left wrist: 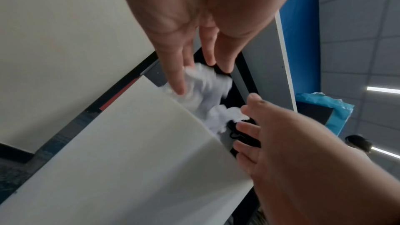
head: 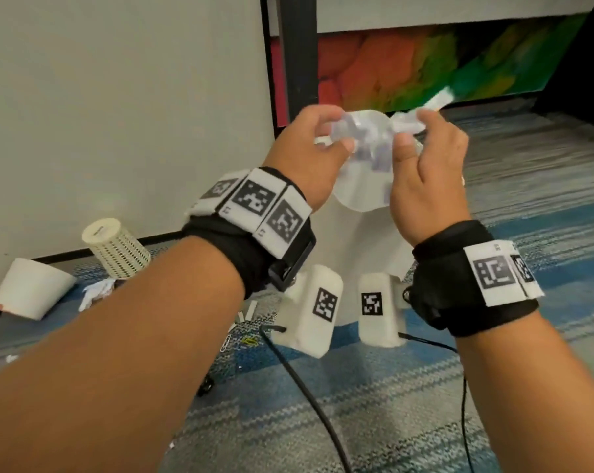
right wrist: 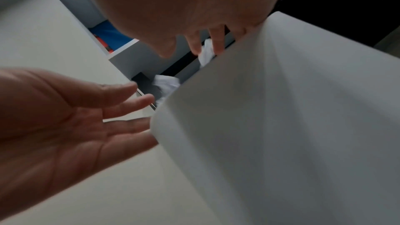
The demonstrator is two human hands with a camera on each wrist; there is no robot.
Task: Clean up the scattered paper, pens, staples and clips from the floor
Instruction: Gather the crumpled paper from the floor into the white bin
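Note:
A white paper sheet hangs in the air between my hands, its top edge crumpled. My left hand pinches the crumpled part from the left, thumb under, fingers over. My right hand pinches it from the right with thumb and forefinger, the other fingers loose. The left wrist view shows the wad between my left fingers and my right hand. In the right wrist view the flat sheet fills the right side. On the carpet lie a crumpled paper, paper clips and staple strips.
A white mesh pen cup lies tipped by the wall, with a curled white sheet to its left. A black binder clip lies on the striped carpet. A dark post and a colourful panel stand behind.

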